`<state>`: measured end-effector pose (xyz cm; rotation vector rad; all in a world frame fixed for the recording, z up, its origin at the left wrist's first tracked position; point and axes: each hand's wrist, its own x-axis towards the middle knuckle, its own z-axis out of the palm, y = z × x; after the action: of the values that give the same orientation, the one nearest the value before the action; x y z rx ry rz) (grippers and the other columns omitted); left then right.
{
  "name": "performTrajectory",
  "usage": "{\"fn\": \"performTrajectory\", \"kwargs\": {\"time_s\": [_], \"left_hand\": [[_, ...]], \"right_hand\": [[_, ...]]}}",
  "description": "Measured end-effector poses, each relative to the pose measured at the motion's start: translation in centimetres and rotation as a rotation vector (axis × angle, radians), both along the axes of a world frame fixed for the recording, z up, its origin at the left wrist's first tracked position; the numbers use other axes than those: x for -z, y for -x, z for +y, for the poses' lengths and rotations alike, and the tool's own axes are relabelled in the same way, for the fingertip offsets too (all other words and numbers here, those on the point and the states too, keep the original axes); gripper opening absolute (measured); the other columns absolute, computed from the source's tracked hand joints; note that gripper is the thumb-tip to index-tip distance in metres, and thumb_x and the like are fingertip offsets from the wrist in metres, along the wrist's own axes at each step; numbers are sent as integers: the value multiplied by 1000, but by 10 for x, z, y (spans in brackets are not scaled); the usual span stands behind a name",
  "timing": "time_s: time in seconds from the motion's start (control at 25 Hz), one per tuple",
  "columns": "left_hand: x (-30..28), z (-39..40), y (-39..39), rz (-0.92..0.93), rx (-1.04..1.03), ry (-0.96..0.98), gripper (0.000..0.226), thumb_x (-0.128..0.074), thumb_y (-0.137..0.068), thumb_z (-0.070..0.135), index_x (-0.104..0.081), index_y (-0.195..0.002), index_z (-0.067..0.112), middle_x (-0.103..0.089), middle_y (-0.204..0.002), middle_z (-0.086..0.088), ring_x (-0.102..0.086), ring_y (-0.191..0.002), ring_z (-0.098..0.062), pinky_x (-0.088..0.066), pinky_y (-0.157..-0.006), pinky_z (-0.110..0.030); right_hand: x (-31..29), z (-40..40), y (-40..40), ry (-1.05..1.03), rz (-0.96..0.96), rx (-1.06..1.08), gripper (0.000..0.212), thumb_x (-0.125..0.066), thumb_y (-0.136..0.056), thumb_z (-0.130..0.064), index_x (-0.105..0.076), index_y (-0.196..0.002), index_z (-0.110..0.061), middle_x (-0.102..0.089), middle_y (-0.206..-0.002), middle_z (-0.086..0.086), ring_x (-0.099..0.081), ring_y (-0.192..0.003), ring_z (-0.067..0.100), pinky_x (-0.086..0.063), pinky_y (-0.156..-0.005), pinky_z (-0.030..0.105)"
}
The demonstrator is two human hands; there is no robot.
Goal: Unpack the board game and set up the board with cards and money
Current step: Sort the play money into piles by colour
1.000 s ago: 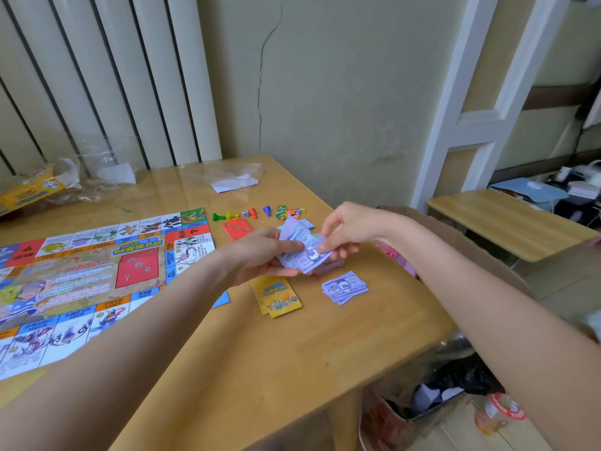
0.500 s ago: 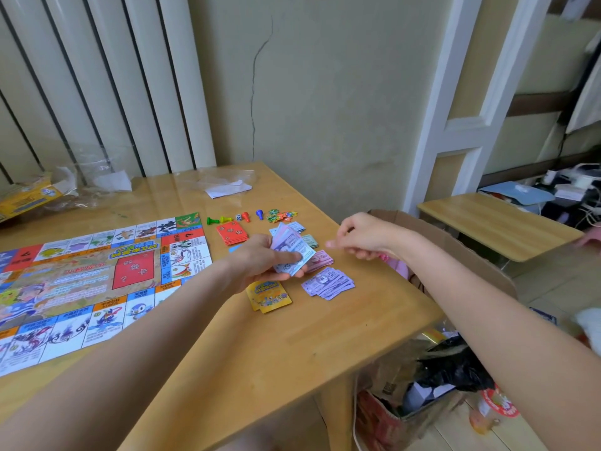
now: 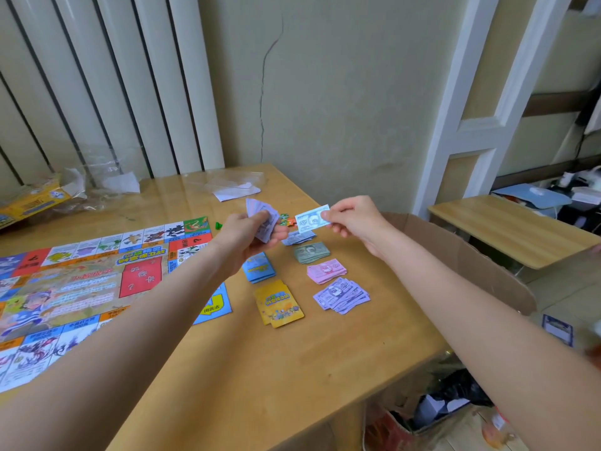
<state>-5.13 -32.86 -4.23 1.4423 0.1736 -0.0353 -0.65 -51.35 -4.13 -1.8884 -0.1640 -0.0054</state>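
Hands are raised over the wooden table (image 3: 292,369): the left hand (image 3: 247,237) grips a fanned stack of purple paper notes (image 3: 261,218), and the right hand (image 3: 353,219) pinches a single pale blue banknote (image 3: 311,219) beside it. Sorted green (image 3: 311,252), pink (image 3: 326,271) and purple money piles (image 3: 341,295) lie below, right of the colourful game board (image 3: 97,271) and the yellow card deck (image 3: 278,303).

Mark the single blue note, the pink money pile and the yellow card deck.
blue note (image 3: 311,219): head view, middle of its printed face
pink money pile (image 3: 326,270): head view, top note
yellow card deck (image 3: 278,303): head view, top card
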Motion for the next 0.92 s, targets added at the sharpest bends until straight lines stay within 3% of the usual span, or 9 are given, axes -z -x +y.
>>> {"fn": "performTrajectory", "kwargs": {"time_s": [0.24, 0.4, 0.56, 0.68, 0.76, 0.92], "left_hand": [[5, 26, -23, 41, -11, -66, 14, -50, -96, 13, -58, -86, 6, -70, -70, -5, -67, -54, -7, -54, -55, -17], [11, 27, -43, 86, 35, -96, 7, -52, -94, 12, -57, -93, 8, -68, -83, -8, -67, -55, -6, -53, -50, -15], [21, 20, -62, 153, 5, -64, 12, -54, -92, 6, -53, -102, 0, -61, -85, -13, -64, -65, -19, -56, -53, -22], [26, 14, -75, 203, -12, -132, 17, -55, -91, 5, -49, -106, 0, -55, -86, -13, -58, -70, -22, -55, -52, -25], [26, 9, -80, 232, -29, -147, 18, -55, -92, 6, -47, -106, 1, -54, -87, -13, -59, -69, -23, -55, -51, -27], [28, 4, -84, 237, -68, -132, 17, -55, -92, 7, -47, -106, 1, -53, -96, -16, -59, -66, -24, -55, -48, -28]], "right_hand": [[13, 24, -47, 184, 63, -25, 21, -68, -83, -11, -58, -64, -8, -51, -56, 4, -39, -46, 10, -30, -37, 12], [26, 35, -74, 361, 115, -28, 22, -72, -80, -14, -59, -63, -8, -54, -59, 4, -44, -52, 12, -34, -48, 20], [36, 35, -82, 628, 48, 39, 24, -77, -75, -23, -54, -68, -17, -58, -90, 1, -53, -90, 16, -37, -72, 22], [36, 35, -85, 645, 27, 24, 31, -74, -77, -27, -60, -100, -12, -58, -115, 7, -53, -111, 22, -40, -82, 25], [34, 38, -85, 702, 30, -6, 42, -70, -80, -24, -58, -115, -4, -57, -121, 11, -55, -111, 25, -44, -89, 28], [32, 51, -82, 759, 14, -48, 33, -65, -82, -12, -63, -109, 7, -63, -113, 22, -65, -97, 33, -51, -88, 44]]}}
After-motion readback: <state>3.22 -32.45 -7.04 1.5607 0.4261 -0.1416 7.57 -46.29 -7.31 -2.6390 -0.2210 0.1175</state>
